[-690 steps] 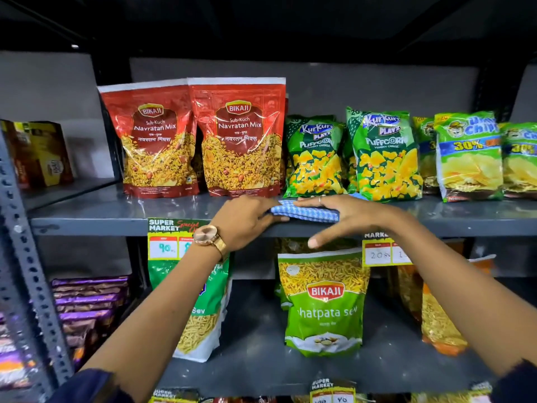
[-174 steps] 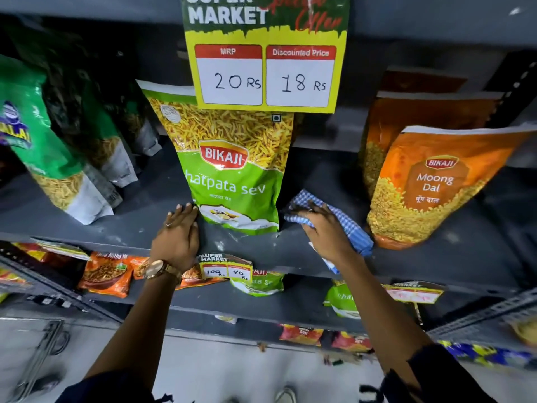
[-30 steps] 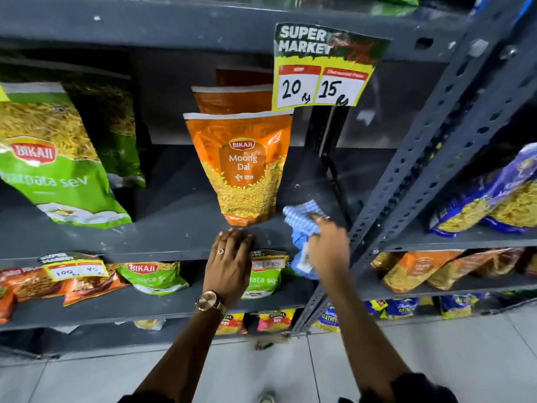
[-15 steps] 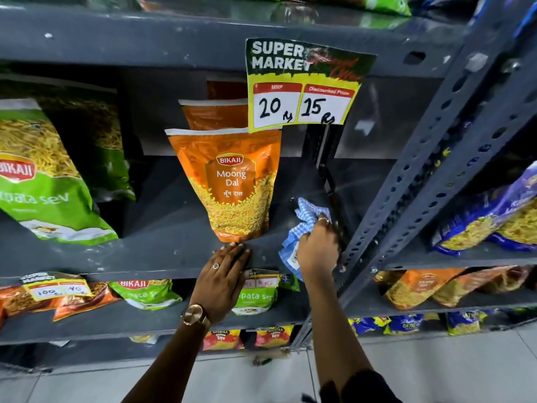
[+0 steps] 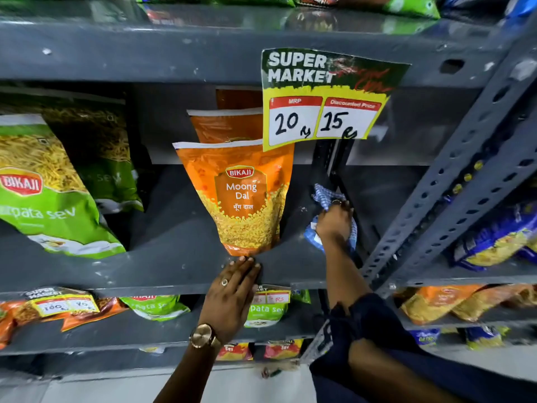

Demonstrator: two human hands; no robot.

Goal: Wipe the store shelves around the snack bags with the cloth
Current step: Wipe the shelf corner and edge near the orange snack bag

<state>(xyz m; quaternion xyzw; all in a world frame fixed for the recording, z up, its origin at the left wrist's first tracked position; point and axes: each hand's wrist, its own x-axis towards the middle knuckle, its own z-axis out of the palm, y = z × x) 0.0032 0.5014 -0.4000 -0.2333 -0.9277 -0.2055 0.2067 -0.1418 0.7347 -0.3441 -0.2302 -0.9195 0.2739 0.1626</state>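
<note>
My right hand (image 5: 334, 222) presses a blue checked cloth (image 5: 325, 196) onto the grey shelf (image 5: 180, 251), deep at its right end beside the black upright. An orange Moong Dal bag (image 5: 241, 196) stands just left of the cloth, with more orange bags behind it. My left hand (image 5: 232, 295), wearing a ring and a watch, lies flat with fingers together on the shelf's front edge, its fingertips at the foot of that bag. Green sev bags (image 5: 49, 193) stand at the shelf's left.
A yellow price tag (image 5: 325, 100) reading 20 and 15 hangs from the shelf above. Slotted grey uprights (image 5: 453, 181) cross at the right, with blue snack bags (image 5: 499, 237) beyond. Lower shelves hold orange and green packets (image 5: 157, 306). Pale floor lies below.
My right hand has pushed the cloth further back along the shelf's right end. My left hand stays at the foot of the orange bag. The camera has moved closer.
</note>
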